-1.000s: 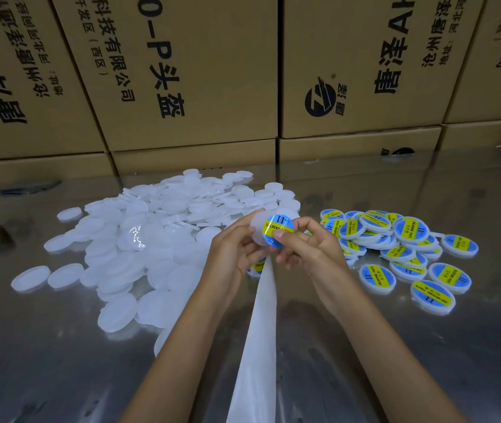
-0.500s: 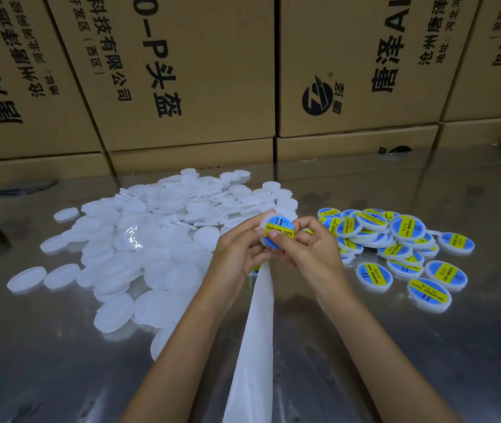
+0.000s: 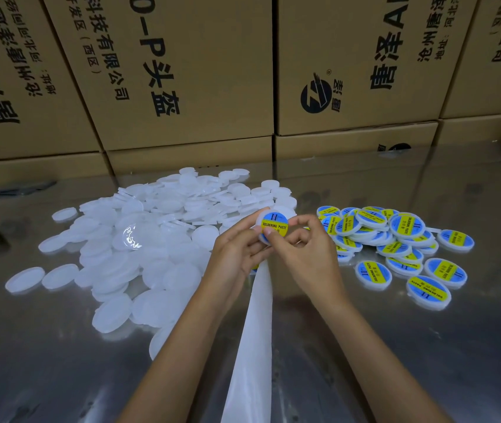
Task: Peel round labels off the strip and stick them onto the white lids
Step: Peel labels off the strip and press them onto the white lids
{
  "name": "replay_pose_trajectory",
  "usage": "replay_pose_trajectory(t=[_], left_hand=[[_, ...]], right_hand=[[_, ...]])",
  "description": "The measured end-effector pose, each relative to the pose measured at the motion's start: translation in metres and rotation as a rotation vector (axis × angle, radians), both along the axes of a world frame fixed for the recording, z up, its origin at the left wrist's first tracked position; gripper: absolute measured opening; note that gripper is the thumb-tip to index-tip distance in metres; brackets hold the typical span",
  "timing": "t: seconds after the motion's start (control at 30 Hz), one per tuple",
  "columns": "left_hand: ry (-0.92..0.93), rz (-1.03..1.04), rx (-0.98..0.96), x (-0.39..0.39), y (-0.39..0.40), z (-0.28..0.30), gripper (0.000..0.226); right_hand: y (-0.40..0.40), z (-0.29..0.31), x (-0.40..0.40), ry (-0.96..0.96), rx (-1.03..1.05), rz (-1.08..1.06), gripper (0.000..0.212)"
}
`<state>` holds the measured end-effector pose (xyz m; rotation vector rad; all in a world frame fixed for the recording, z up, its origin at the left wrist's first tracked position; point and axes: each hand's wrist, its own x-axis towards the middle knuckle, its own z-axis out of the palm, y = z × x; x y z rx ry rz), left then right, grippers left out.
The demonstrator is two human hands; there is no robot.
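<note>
We hold a round white plastic lid (image 3: 263, 222) above the shiny metal desk (image 3: 395, 346), its face covered by a round blue label with a yellow band reading "SOLDERING PASTE" (image 3: 274, 224). Our left hand (image 3: 237, 248) cradles the lid from the left, fingers curled round its edge. Our right hand (image 3: 304, 251) meets it from the right, thumb pressed on the label's lower rim and forefinger arched over the top, so both hands are clamped on the same lid. Both forearms reach up from the near edge of the desk and converge at the lid. A long white backing strip (image 3: 252, 346) hangs from beneath the lid down between our forearms toward us. Left of the held lid spreads a heap of bare white lids (image 3: 139, 239); right of it lies a smaller pile of lids already carrying blue-and-yellow labels (image 3: 395, 239). Behind the held lid, brown cardboard cartons with black printed characters (image 3: 197, 71) stand stacked along the desk's far edge.
</note>
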<state>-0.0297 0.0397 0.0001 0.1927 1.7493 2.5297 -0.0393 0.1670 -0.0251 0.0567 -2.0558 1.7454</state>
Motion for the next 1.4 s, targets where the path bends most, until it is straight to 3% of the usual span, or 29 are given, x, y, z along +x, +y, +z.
replay_pose_trajectory(t=[0.2,0.3,0.4,0.5,0.9,1.07,1.2,1.4], left_hand=[[-0.044,-0.014,0.096,-0.002,-0.002,-0.001,0.037],[-0.043,-0.074,0.151,0.000,-0.002,0.001,0.036],[-0.048,-0.112,0.158,0.000,-0.002,0.000,0.036],[-0.059,-0.112,0.092,-0.001,-0.003,-0.001,0.037],[0.128,0.038,-0.216,0.001,-0.004,-0.007,0.037],[0.117,0.159,-0.179,0.001,-0.005,-0.005,0.028],[0.111,0.236,-0.139,0.000,-0.006,-0.006,0.021],[0.083,0.248,-0.096,0.001,-0.004,-0.007,0.020]], right_hand=[[0.002,-0.004,-0.001,-0.012,0.072,-0.063,0.057],[0.003,-0.006,-0.001,-0.047,0.130,-0.067,0.054],[0.004,-0.006,0.002,-0.037,0.321,-0.148,0.063],[0.008,-0.006,0.004,0.038,0.467,-0.204,0.056],[0.008,-0.003,0.005,0.158,0.474,-0.148,0.032],[0.006,-0.005,0.006,0.118,0.356,-0.044,0.036],[0.002,-0.007,0.009,0.024,0.508,0.037,0.048],[0.005,-0.006,0.007,0.038,0.585,-0.048,0.055]])
